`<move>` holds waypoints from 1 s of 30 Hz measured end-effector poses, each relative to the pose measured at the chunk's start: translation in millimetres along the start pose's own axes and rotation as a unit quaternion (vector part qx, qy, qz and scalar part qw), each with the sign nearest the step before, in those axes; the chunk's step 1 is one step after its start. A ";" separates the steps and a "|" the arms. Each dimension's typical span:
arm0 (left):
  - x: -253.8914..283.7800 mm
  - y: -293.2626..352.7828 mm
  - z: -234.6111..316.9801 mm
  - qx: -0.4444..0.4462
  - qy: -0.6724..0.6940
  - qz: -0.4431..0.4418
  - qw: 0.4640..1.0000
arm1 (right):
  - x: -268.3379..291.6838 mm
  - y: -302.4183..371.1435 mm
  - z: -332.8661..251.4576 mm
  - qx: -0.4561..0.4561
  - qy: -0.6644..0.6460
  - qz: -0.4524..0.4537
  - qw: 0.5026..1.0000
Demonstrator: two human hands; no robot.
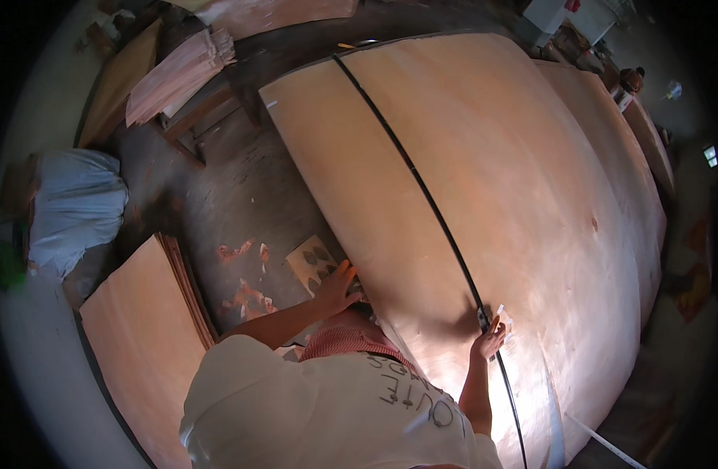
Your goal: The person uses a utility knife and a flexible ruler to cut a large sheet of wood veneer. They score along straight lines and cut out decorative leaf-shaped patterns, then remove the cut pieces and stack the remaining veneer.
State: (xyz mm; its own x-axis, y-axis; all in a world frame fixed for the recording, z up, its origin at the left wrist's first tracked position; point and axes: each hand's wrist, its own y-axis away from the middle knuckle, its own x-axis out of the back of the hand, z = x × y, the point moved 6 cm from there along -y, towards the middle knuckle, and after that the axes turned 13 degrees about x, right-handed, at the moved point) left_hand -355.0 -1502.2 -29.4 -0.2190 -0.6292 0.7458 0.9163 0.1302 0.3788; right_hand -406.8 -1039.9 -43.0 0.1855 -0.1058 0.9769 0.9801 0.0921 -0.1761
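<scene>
A long thin black strip (415,173) runs lengthwise over a large tan sheet of wood veneer (500,164), curving in the view. My right hand (490,342) is closed at the strip near its lower part, around a small pale-tipped tool (498,311). The tool's exact kind is hard to make out. A small dark piece sits on the strip beside my fingers. At the sheet's left edge, close to my waist, my left hand (337,291) has its fingers apart and holds nothing I can see.
More veneer (601,117) lies along the right. A veneer stack (144,313) stands at lower left, and pinkish sheets (179,74) lie on a wooden bench (199,109) at far left. A white-covered bundle (77,205) is nearby. Scraps (249,301) litter the floor; a person (630,82) is at far right.
</scene>
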 end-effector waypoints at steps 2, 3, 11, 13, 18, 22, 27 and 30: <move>2.2 39.4 -45.3 0.078 0.001 -0.019 0.997 | 10.1 -6.7 -28.1 0.022 -0.131 0.037 0.990; -1.1 59.5 -70.3 0.103 0.003 -0.002 0.995 | 12.1 -14.0 -48.4 0.019 -0.165 -0.010 0.986; -63.4 231.5 -284.1 0.298 -0.033 -0.100 0.949 | -29.1 -35.9 -138.7 -0.104 -0.716 -0.076 0.687; -54.1 274.7 -303.9 0.328 -0.074 -0.145 0.930 | -43.5 -34.1 -153.3 -0.115 -0.749 -0.075 0.648; -7.8 315.0 -334.3 0.419 0.071 -0.101 0.900 | -43.0 -42.5 -182.6 -0.192 -0.744 -0.112 0.631; -15.7 311.2 -396.4 0.457 0.014 -0.086 0.885 | -46.0 -74.2 -239.4 -0.193 -0.773 -0.110 0.595; 35.3 217.3 -407.4 0.402 0.211 -0.049 0.890 | -51.6 -126.9 -299.8 -0.170 -0.778 -0.059 0.602; 60.6 193.6 -460.1 0.348 0.185 -0.028 0.919 | -52.7 -150.5 -344.7 -0.181 -0.769 -0.031 0.613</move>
State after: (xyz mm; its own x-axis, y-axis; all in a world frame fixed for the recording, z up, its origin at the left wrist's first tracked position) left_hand -36.5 -1867.6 -163.1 -0.0126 -0.8508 0.5253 0.4429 0.4663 0.7658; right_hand -539.5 -1389.5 -109.6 0.1333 0.9854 -0.1061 0.9852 -0.1201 0.1224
